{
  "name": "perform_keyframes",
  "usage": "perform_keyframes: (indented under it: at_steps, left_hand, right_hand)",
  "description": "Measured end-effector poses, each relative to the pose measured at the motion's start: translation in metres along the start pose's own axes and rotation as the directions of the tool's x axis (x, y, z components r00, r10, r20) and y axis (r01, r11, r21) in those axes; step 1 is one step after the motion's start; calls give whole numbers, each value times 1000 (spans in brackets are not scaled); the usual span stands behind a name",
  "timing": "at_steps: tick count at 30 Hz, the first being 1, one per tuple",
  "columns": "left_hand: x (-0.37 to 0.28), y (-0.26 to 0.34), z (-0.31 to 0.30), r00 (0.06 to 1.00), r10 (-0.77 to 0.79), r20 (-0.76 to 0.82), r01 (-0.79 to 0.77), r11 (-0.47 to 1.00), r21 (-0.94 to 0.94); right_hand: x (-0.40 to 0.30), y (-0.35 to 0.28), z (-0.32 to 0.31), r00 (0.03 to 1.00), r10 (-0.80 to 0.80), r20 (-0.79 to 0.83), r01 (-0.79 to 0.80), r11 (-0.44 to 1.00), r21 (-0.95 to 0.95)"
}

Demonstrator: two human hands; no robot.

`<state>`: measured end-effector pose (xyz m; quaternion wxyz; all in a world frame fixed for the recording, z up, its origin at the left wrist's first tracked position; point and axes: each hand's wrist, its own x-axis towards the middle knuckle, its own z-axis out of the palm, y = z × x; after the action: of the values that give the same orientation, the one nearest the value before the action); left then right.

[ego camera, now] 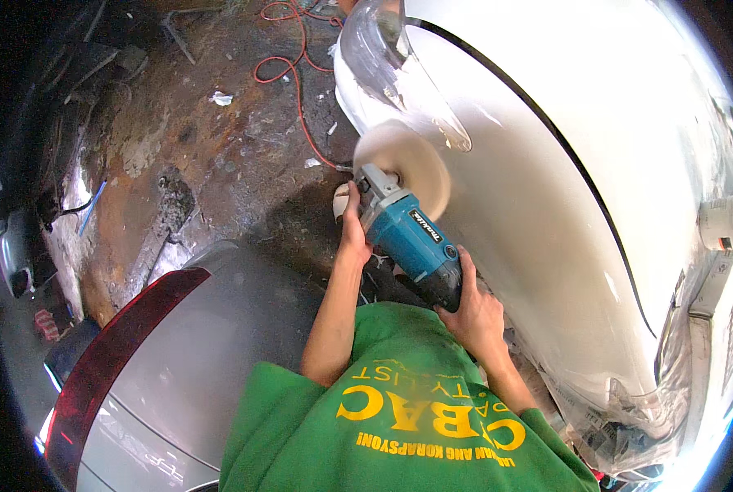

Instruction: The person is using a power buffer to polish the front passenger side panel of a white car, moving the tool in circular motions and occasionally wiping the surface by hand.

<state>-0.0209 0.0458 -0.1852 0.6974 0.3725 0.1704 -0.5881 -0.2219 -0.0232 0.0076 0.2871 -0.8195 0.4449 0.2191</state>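
A teal and black Makita rotary polisher (412, 237) is held in both hands in front of my green shirt. My left hand (355, 230) grips it at the grey gear head. My right hand (476, 310) is wrapped around the black rear end. The pale, round buffing pad (406, 163) looks blurred and lies against or very close to the side of a white car body panel (495, 184); exact contact cannot be told. Just above the pad, a clear headlight (397, 67) with a pointed lower end is set into the white bodywork.
Behind me on the left stands a silver car (176, 381) with a red tail light (114, 357). An orange-red cord (302, 104) loops over the stained floor (219, 141). Masking newspaper (612, 424) hangs at lower right, near a white can (721, 222) and a box (714, 283).
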Motion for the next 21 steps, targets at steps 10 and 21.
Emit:
perform_keyframes:
  at_steps: [10,21]
  left_hand:
    - [-53,-77,39,996,90,-22,-90,996,3]
    - [-112,-148,83,981,89,170,-90,996,0]
  right_hand:
    - [-80,61,-2,998,36,47,-34,999,-37]
    - [-166,132,4,999,7,-41,-4,996,85]
